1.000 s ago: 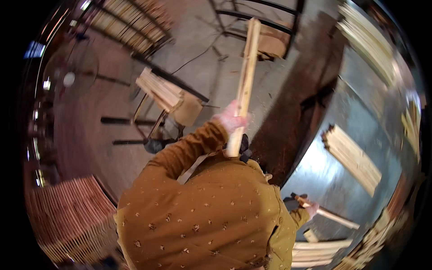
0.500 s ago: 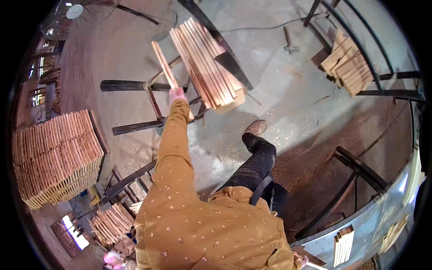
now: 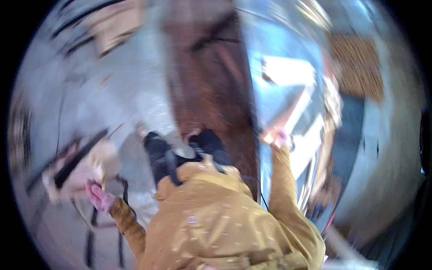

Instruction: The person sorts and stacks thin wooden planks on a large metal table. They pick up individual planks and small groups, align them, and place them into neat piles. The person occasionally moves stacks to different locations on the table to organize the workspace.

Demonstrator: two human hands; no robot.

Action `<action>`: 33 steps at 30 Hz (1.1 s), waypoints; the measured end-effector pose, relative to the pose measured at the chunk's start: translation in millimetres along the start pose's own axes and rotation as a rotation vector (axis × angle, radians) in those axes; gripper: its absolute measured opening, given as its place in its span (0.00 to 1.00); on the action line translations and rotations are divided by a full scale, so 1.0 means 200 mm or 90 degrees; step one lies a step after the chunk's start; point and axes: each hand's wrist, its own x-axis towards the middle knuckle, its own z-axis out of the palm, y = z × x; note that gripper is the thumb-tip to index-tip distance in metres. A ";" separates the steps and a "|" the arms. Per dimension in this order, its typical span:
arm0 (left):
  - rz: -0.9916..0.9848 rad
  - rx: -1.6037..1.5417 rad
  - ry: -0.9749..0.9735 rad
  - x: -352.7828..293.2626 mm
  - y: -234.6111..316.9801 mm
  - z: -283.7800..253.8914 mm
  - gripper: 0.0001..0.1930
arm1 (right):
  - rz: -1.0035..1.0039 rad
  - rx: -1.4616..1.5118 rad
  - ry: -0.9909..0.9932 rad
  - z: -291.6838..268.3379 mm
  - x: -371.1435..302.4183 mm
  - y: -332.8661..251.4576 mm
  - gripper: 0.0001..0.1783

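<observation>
Motion blurs the whole view. My left hand (image 3: 100,197), in a pink glove, is at the lower left beside a stack of pale wooden slats (image 3: 81,177) on a dark-legged stand. Its fingers look parted, with nothing seen in them. To the right, my right hand (image 3: 281,138), also pink-gloved, is closed around the near end of a wooden slat (image 3: 297,108). That slat slants up and away over a shiny metal table (image 3: 279,40). A pale bundle of wood (image 3: 288,71) lies on the table beyond it.
More wooden pieces (image 3: 114,24) lie in a dark frame at the far left. A brown ribbed stack (image 3: 357,65) stands past the table on the right. Reddish-brown floor (image 3: 211,90) runs along the table's left side, with a dark metal leg (image 3: 213,40) over it.
The view has swung right toward the metal table. My left hand no longer shows the slat it held upright. My right hand, formerly at the lower edge, is now over the table with a slat.
</observation>
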 end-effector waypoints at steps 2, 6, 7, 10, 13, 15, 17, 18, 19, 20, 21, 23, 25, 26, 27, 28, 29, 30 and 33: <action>-0.335 0.046 0.045 0.13 -0.70 0.03 0.24 | 0.008 0.197 0.015 0.12 0.02 0.15 0.25; -0.300 1.363 -0.202 0.33 -2.10 -0.21 0.24 | -0.001 0.576 -0.337 0.34 -0.09 0.08 0.42; -0.490 1.228 -0.202 0.38 -2.35 -0.38 0.30 | 0.005 0.611 -0.325 0.23 -0.06 0.05 0.43; -0.963 1.224 0.127 0.36 -2.95 -0.77 0.37 | 0.067 0.547 -0.061 -0.16 0.02 0.26 0.26; -1.102 1.111 0.116 0.40 -3.12 -1.23 0.29 | 0.051 0.353 -0.044 -0.14 0.00 0.17 0.19; -1.053 1.442 0.000 0.34 -3.28 -1.29 0.28 | -0.023 0.262 0.031 -0.27 0.02 0.18 0.19; -1.001 1.769 -0.070 0.38 -3.39 -1.31 0.28 | -0.021 0.165 0.091 -0.34 0.02 0.13 0.21; -0.916 1.913 -0.149 0.43 -3.39 -1.32 0.30 | 0.009 0.114 0.107 -0.31 0.02 0.05 0.23; -0.811 2.050 -0.231 0.48 -3.38 -1.32 0.31 | 0.037 0.060 0.121 -0.28 0.01 -0.06 0.25; -0.670 2.187 -0.308 0.54 -3.39 -1.29 0.33 | 0.060 0.006 0.122 -0.24 0.04 -0.12 0.27; -0.604 2.203 -0.324 0.59 -3.45 -1.24 0.31 | -0.016 0.081 0.100 -0.23 0.14 0.02 0.38; -0.468 2.235 -0.324 0.69 -3.51 -1.13 0.27 | -0.078 -0.094 0.136 -0.11 0.33 0.12 0.42; -0.250 2.258 -0.447 0.84 -3.45 -1.02 0.23 | -0.146 -0.346 0.161 0.09 0.40 0.03 0.49; -0.256 2.286 -0.468 0.91 -3.44 -0.93 0.23 | -0.074 -0.405 0.093 0.22 0.41 -0.10 0.50; -0.243 2.249 -0.519 0.95 -3.39 -0.87 0.22 | -0.002 -0.463 0.030 0.34 0.43 -0.25 0.51; -0.238 2.208 -0.584 1.01 -3.34 -0.82 0.22 | 0.071 -0.516 -0.025 0.45 0.47 -0.33 0.52; -0.205 2.161 -0.569 1.09 -3.31 -0.77 0.23 | 0.041 -0.541 -0.040 0.56 0.54 -0.31 0.54; -0.182 2.115 -0.553 1.18 -3.29 -0.71 0.24 | 0.014 -0.567 -0.054 0.64 0.60 -0.30 0.56; 0.276 2.068 -0.609 1.43 -3.29 -0.56 0.30 | 0.098 -0.621 -0.170 0.79 0.66 -0.48 0.59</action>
